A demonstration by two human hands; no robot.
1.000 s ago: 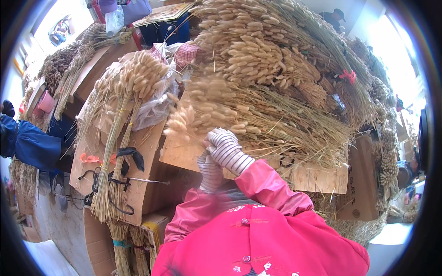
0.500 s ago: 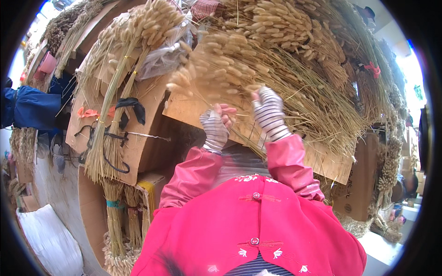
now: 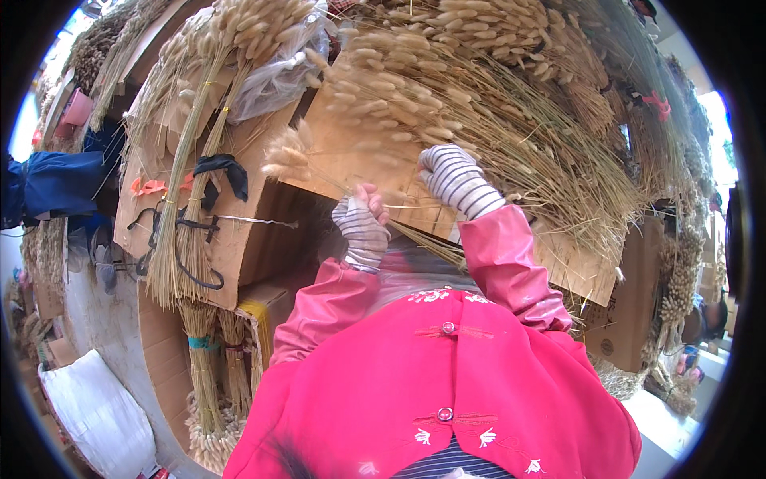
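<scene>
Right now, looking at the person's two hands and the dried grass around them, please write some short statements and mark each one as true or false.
1. Both hands wear striped knit gloves. True: the left hand and the right hand are both in striped gloves.
2. The right hand rests on the white sack. False: it is up in the big bundle of dried grass; the white sack lies low at the left.
3. The left hand pinches thin stalks. True: its bare fingertips close on a few stems.
4. The person wears a green jacket. False: the jacket is pink-red.
5. The grass lies over brown cardboard boxes. True: a cardboard box shows under it.
</scene>
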